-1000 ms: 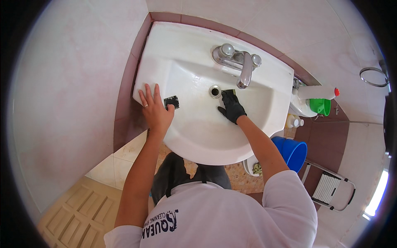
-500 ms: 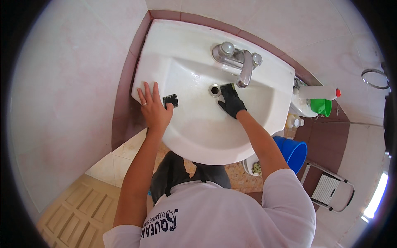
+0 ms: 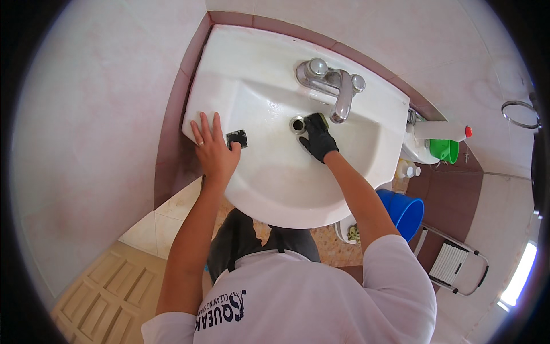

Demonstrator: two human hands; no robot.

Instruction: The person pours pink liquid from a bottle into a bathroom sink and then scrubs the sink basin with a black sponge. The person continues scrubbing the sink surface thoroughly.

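Bare and flat, my left hand [image 3: 213, 150] rests on the left rim of the white washbasin [image 3: 275, 198], fingers spread. Its thumb touches the edge of a small black square pad [image 3: 237, 139] with whitish specks. In a black glove, my right hand [image 3: 319, 142] reaches down into the bowl, just right of the metal drain hole [image 3: 298, 125]. Its fingers press a dark scouring sponge [image 3: 325, 119] against the basin; only a thin yellow-green edge shows past them. The chrome faucet [image 3: 342, 97] arches above and to the right of that hand.
Tiled walls close in behind and left of the basin. At the right are a white bottle with a red cap [image 3: 441, 131], a green container [image 3: 444, 150], a blue bucket [image 3: 405, 213] and a folding step stool [image 3: 452, 264]. A metal ring [image 3: 520, 114] hangs on the right wall.
My right hand has shifted slightly left and down beside the drain, still pressing the sponge. My left hand stays in place on the rim.
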